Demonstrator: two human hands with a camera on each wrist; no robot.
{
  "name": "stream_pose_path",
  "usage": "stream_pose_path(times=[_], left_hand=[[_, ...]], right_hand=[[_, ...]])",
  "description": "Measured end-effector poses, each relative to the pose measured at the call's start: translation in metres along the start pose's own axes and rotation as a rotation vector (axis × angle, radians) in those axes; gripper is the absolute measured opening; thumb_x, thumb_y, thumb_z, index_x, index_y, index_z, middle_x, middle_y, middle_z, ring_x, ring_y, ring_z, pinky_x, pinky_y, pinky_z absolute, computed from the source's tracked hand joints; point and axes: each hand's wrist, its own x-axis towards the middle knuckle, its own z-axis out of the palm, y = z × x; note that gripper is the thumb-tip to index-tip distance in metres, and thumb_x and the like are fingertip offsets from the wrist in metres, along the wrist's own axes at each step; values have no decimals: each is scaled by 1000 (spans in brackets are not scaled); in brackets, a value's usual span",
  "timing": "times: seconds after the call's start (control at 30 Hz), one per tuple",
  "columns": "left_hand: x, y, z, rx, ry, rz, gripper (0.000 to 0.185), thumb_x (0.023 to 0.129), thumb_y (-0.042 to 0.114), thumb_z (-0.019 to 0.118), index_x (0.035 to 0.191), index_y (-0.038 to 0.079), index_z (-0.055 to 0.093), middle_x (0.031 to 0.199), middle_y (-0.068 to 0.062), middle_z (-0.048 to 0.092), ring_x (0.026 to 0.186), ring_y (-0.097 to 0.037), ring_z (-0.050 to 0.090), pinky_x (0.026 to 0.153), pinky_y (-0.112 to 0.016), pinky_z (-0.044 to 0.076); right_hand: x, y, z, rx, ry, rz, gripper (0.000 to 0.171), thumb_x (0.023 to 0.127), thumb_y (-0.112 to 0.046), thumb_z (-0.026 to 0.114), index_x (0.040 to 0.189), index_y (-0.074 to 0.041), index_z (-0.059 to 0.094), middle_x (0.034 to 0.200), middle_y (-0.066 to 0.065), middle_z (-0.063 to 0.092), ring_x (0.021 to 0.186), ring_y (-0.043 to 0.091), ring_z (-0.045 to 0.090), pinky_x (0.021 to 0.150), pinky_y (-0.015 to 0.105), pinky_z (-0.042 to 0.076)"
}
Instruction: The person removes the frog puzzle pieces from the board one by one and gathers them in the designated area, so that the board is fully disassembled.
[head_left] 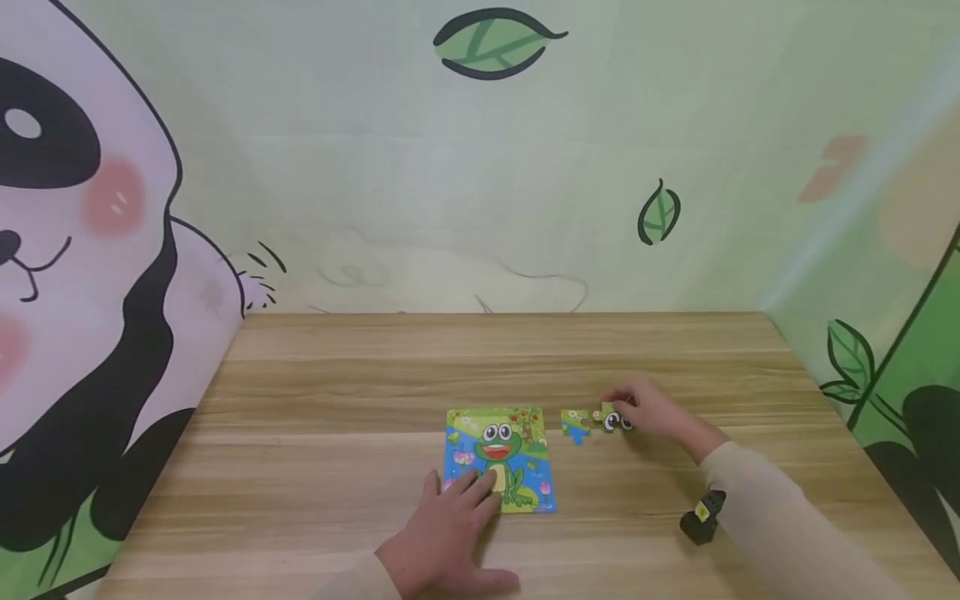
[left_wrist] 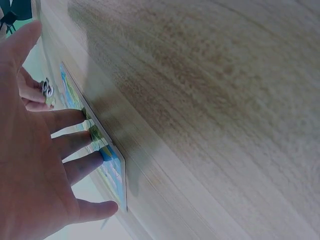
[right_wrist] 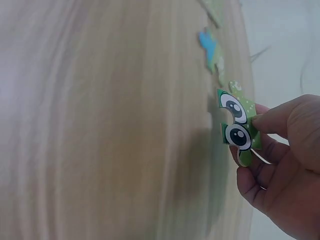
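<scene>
A square frog picture puzzle (head_left: 501, 457) lies flat near the front middle of the wooden table (head_left: 337, 392). My left hand (head_left: 447, 533) rests open on its lower left corner, fingers spread over the board (left_wrist: 107, 160). To the right, my right hand (head_left: 654, 411) pinches a green puzzle piece with two cartoon eyes (right_wrist: 236, 127) just above the tabletop; the same piece (head_left: 617, 419) shows in the head view. Another loose green and blue piece (head_left: 576, 423) lies just left of it.
Walls with a panda and leaf pattern close in the table at the back and on both sides. A small black and yellow device (head_left: 702, 516) sits at my right wrist. Bare wood (head_left: 337, 392) stretches behind and to the left of the puzzle.
</scene>
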Motion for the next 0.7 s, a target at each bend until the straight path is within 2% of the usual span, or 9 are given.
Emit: stream_pose_path(times=[0.17,0.33,0.5,0.7], left_hand=[[1,-1,0,3,-2,1,96,76,84,49,142,14,48,156,-7,38,143,-33,37,103,-72,32],[0,0,0,22,-2,-3,97,75,85,48,141,14,48,156,-6,38,143,-32,37,103,-71,32],[0,1,2,51,39,7,95,74,86,47,138,15,50,154,-6,40,140,-30,40,101,-69,35],[0,1,3,42,40,8,93,76,85,48,137,15,50,155,-5,40,141,-30,39,101,-69,35]], right_hand=[[-5,8,0,-35,-10,-15,27,95,1,49,115,4,68,117,23,68,112,37,62,93,50,51],[-5,11,1,-81,51,9,29,95,3,47,118,4,65,121,24,65,117,41,58,98,55,47],[-4,6,0,-127,99,53,29,97,-1,46,121,4,63,119,23,65,112,38,61,94,52,49],[4,-18,7,-158,108,35,30,98,-6,48,124,-2,63,116,16,68,103,28,64,86,45,53]])
